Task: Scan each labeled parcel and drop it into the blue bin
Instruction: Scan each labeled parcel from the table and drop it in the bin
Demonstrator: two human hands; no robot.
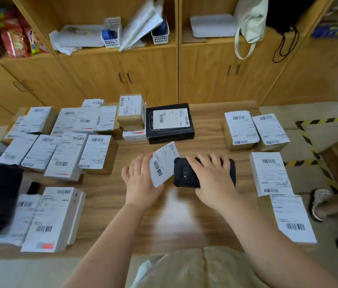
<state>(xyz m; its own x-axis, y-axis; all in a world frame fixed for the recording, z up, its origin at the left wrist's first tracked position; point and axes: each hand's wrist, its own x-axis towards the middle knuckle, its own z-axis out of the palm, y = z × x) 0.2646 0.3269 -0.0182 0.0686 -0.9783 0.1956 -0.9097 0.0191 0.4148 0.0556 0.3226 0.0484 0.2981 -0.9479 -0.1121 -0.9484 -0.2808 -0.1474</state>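
Parcel is held tilted by left hand, scanner gripped by right hand; the angled barcode may be misread.

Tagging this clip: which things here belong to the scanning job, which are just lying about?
Job: small white-labelled parcel in left hand; black handheld scanner in right hand; labelled cardboard parcels on wooden table.
Lying about: white mesh basket; cream tote bag; red snack packets.

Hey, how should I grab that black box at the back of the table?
Come from above the black box and pinch its front and back walls. It lies flat, label up, with small boxes crowding its left side; the front looks free.
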